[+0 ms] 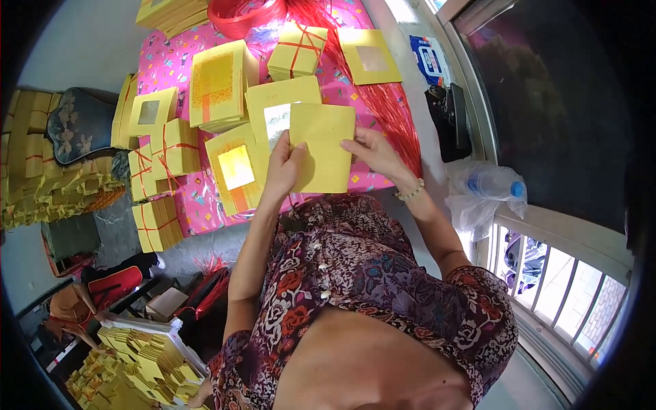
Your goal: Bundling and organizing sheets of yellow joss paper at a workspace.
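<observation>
Both my hands hold a stack of plain yellow paper sheets (322,147) upright over the near edge of a table with a pink patterned cloth (171,61). My left hand (283,167) grips the stack's left edge, thumb in front. My right hand (374,154) pinches its right edge. Just behind the held stack lies a yellow sheet with a silver foil square (277,116). To the left lies a stack with a gold foil square (236,167).
Tied bundles of yellow paper (164,154) sit along the table's left side. Red string (389,102) trails down the right side, near a red basin (236,17). A plastic bottle in a bag (488,184) rests on the windowsill. More yellow paper (137,355) lies on the floor.
</observation>
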Demonstrator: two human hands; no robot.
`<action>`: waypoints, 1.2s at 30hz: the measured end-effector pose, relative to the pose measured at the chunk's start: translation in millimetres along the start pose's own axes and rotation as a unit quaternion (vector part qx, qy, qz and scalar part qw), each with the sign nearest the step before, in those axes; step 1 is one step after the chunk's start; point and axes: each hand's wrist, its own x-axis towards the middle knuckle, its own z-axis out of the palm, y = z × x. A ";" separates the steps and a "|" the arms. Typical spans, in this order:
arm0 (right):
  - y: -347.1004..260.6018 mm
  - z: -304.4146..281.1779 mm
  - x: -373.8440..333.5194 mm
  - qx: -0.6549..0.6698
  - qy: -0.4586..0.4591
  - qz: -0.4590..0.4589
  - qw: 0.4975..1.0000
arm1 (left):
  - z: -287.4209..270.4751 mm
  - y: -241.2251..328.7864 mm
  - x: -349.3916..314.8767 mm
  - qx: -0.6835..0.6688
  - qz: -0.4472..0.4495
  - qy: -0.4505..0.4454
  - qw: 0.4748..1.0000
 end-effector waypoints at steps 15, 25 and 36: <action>106.8 -78.1 -7.9 0.351 0.320 0.080 0.876 | -41.1 -3.8 10.9 0.137 0.054 0.080 0.986; 201.2 -67.7 -2.7 0.399 0.365 0.196 0.818 | -61.4 3.9 -28.2 0.422 0.127 -0.014 0.898; 199.0 -60.1 -2.0 0.328 0.337 0.220 0.855 | -69.9 -4.6 -37.1 0.498 0.150 -0.026 0.854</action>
